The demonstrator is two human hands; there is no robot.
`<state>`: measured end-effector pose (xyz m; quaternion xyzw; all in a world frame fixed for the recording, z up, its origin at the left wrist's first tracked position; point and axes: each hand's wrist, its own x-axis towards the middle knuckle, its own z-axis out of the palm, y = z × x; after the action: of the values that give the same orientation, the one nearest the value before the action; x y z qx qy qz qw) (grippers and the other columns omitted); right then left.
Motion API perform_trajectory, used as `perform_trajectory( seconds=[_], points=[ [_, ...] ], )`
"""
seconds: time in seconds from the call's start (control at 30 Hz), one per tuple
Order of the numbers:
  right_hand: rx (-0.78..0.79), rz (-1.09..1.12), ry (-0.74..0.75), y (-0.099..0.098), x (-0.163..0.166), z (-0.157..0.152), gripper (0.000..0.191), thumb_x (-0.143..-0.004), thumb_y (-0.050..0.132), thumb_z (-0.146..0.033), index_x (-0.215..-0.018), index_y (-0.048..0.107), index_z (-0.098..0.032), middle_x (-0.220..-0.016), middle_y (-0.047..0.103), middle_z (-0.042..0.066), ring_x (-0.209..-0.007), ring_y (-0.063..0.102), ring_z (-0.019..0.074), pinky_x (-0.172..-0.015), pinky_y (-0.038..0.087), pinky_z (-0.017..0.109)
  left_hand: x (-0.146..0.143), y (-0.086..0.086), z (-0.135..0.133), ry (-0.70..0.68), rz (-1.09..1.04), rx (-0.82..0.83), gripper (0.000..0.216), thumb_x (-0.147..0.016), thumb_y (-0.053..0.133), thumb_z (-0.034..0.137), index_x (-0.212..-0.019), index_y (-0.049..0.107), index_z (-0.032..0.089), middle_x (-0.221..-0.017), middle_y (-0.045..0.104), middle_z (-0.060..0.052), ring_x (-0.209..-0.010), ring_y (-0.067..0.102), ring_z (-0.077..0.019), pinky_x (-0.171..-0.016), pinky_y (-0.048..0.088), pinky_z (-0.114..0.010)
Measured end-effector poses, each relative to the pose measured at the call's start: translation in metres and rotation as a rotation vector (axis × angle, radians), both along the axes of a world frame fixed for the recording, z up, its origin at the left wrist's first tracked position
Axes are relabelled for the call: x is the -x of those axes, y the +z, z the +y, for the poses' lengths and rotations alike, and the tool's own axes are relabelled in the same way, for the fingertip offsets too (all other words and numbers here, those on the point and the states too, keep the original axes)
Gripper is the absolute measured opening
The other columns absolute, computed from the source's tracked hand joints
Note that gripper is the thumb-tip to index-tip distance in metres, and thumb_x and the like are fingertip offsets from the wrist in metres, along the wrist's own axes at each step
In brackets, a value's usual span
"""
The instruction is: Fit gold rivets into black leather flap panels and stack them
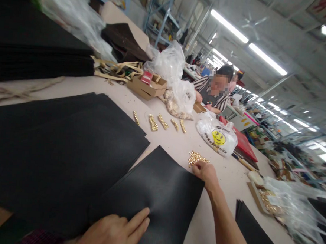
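My left hand (116,228) lies on a black sheet (163,181) of leather-like material, with two fingers stretched out across it. My right hand (206,174) reaches past the sheet's far corner to a small pile of gold metal pieces (196,156). Its fingers are curled together at the near edge of the pile, and what they pinch cannot be made out. Left of this sheet lies a large stack of black sheets (57,148). Several short rows of gold pieces (153,122) are set out on the table (172,143) beyond.
A smiley-printed plastic bag (217,135), a cardboard box (147,86) and a bag of small parts (178,104) stand further back. Across the table sits a person (214,90). At right are more black sheets (252,232) and a box of gold pieces (267,200).
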<state>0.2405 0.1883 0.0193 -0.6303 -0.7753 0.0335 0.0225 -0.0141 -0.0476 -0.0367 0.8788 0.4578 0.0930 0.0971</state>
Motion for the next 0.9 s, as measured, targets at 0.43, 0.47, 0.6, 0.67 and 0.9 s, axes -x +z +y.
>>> perform_trajectory(
  seconds=[0.43, 0.47, 0.6, 0.67, 0.9],
  points=[
    [0.568, 0.814, 0.005, -0.019, 0.054, -0.161, 0.025, -0.083, 0.066, -0.040, -0.086, 0.072, -0.016, -0.067, 0.067, 0.002, -0.057, 0.060, 0.0137, -0.052, 0.048, 0.023, 0.004, 0.010, -0.008, -0.069, -0.002, -0.087, 0.059, -0.088, 0.063, 0.034, -0.138, 0.045, 0.009, -0.139, 0.055, -0.016, -0.087, 0.067, -0.0233, -0.065, 0.054, -0.036],
    [0.550, 0.753, 0.040, -0.021, 0.060, -0.165, 0.023, -0.086, 0.064, -0.038, -0.086, 0.073, -0.017, -0.067, 0.067, 0.002, -0.057, 0.059, 0.0134, -0.052, 0.046, 0.022, 0.004, 0.010, -0.008, -0.063, -0.009, -0.096, 0.056, -0.087, 0.062, 0.032, -0.137, 0.047, 0.009, -0.136, 0.057, -0.017, -0.086, 0.067, -0.0228, -0.065, 0.053, -0.035],
    [0.441, 0.572, 0.166, -0.015, 0.073, -0.169, 0.018, -0.088, 0.059, -0.028, -0.079, 0.073, -0.020, -0.067, 0.067, 0.000, -0.063, 0.060, 0.0135, -0.058, 0.042, 0.023, 0.003, 0.009, -0.009, -0.049, -0.039, -0.120, 0.052, -0.085, 0.061, 0.027, -0.133, 0.048, 0.009, -0.127, 0.061, -0.016, -0.085, 0.066, -0.0220, -0.063, 0.051, -0.033],
    [0.427, 0.526, 0.191, -0.009, 0.076, -0.168, 0.018, -0.087, 0.059, -0.025, -0.077, 0.073, -0.021, -0.068, 0.068, -0.001, -0.064, 0.060, 0.0130, -0.059, 0.040, 0.022, 0.003, 0.009, -0.009, -0.048, -0.048, -0.127, 0.053, -0.084, 0.061, 0.025, -0.133, 0.048, 0.009, -0.125, 0.062, -0.015, -0.085, 0.066, -0.0224, -0.062, 0.051, -0.034],
    [0.479, 0.445, 0.172, -0.004, 0.084, -0.162, 0.018, -0.085, 0.057, -0.022, -0.075, 0.072, -0.022, -0.065, 0.065, -0.002, -0.060, 0.056, 0.0125, -0.056, 0.037, 0.022, 0.004, 0.012, -0.008, -0.055, -0.050, -0.131, 0.046, -0.089, 0.051, 0.021, -0.133, 0.048, 0.007, -0.123, 0.063, -0.012, -0.083, 0.066, -0.0221, -0.058, 0.051, -0.036]
  ],
)
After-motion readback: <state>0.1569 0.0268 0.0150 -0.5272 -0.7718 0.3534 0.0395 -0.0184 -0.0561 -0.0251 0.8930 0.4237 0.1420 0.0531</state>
